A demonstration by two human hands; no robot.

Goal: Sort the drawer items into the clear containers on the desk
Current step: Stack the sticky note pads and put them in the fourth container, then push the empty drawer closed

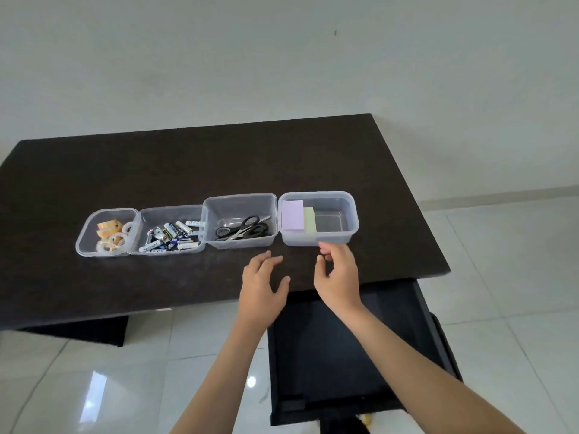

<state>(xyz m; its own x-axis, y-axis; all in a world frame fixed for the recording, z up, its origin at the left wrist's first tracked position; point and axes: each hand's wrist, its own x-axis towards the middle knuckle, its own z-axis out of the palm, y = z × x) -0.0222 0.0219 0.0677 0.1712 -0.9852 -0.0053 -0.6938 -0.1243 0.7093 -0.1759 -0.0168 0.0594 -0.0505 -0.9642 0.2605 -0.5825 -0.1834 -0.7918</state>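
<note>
Hovering hands (336, 274) near container (352, 228)

**Print on the batteries only**

Printing shows on the batteries (170, 237) in the second container (169, 211) from the left, but it is too small and blurred to read with any certainty. Nothing else carries legible text.
</note>
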